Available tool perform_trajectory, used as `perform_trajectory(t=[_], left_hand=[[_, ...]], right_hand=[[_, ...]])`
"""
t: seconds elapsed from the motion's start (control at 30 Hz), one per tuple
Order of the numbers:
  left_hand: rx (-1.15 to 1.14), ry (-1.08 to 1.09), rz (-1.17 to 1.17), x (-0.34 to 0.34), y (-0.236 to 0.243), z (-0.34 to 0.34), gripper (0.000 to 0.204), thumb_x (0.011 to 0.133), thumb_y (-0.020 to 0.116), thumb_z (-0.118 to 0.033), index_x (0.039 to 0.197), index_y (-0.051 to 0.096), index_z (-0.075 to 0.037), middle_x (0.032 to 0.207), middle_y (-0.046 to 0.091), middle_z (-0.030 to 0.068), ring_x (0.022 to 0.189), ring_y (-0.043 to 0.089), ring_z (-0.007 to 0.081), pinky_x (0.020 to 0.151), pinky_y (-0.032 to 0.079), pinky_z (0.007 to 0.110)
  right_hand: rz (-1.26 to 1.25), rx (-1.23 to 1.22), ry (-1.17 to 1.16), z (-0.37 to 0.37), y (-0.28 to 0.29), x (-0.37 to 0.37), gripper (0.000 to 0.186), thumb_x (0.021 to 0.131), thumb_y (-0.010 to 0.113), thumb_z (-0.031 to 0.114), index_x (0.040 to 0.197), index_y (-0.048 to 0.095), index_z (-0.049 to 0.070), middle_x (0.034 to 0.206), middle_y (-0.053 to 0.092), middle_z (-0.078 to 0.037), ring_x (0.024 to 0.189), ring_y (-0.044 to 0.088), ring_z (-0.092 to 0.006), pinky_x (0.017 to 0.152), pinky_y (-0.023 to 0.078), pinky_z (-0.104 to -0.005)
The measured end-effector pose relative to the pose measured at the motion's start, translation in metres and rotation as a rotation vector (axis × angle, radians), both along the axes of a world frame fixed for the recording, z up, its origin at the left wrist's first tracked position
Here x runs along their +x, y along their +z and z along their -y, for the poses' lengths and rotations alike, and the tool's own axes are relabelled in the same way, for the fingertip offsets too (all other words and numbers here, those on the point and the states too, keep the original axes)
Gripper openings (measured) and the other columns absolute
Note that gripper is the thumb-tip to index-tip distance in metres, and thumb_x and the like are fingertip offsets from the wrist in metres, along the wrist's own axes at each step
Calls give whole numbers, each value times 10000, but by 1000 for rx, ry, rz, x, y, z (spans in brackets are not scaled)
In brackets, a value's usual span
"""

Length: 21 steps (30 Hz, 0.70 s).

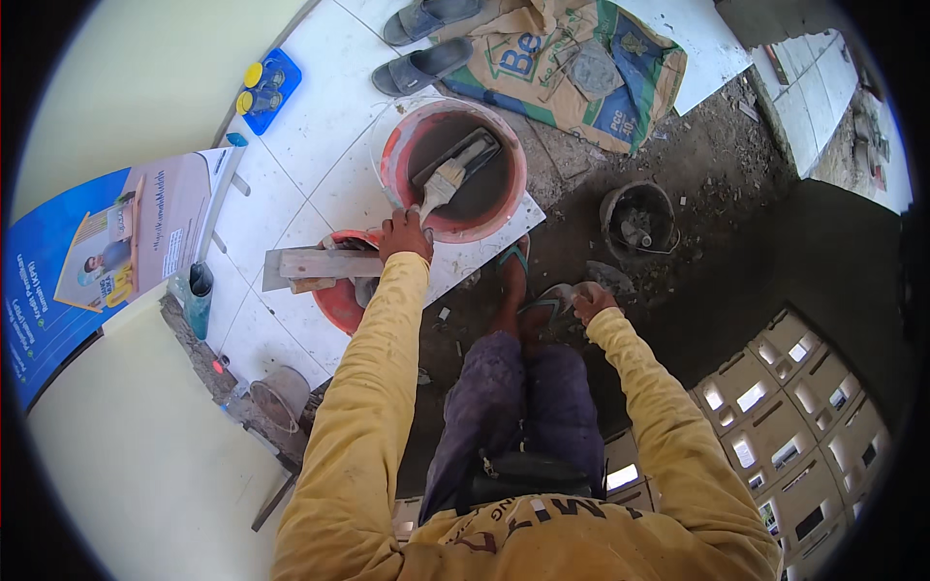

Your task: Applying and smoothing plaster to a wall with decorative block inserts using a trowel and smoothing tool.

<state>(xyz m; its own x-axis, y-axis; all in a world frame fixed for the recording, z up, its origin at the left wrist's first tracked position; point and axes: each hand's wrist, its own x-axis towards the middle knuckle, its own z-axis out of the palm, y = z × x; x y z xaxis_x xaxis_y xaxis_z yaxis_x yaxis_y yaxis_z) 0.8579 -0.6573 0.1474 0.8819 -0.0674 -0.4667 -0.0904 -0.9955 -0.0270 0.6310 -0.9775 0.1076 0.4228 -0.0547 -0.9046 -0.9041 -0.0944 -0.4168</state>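
Step looks like tool handling at the big red bucket (pixel 516 184): left hand (pixel 405 234) is at its near rim, beside the narrow end of the brush (pixel 444 184); can't tell if it's gripping. Right hand (pixel 591 303) is curled, well apart, contents unclear. Next move calls for a firm hold on the brush. Brush lies tilted in the bucket, pale, grimy, over grey-brown mix (pixel 484 198).

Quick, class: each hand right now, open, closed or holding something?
Left hand: at the rim of the red bucket, by a brush; grip cannot be told.
Right hand: curled; whether it holds anything cannot be told.
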Motion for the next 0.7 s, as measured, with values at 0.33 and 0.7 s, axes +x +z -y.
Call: perform_trajectory(t=[0.33,0.7], left_hand=[[-52,71,-22,25,-11,-13,354,785,645,-242,1060,504,-68,1122,455,164,1021,510,331,811,446,437],[-490,454,131,18,77,-48,257,803,586,-158,963,532,36,969,532,218,888,537,396,793,435,443]], right_hand=[[322,-38,109,-149,-59,300,608,837,587,305,1374,378,112,1234,546,-233,1165,522,-354,968,422,-379],[-71,-378,233,-168,-76,316,507,842,579,346,1318,467,211,1259,550,-167,1176,518,-346,989,419,-434]])
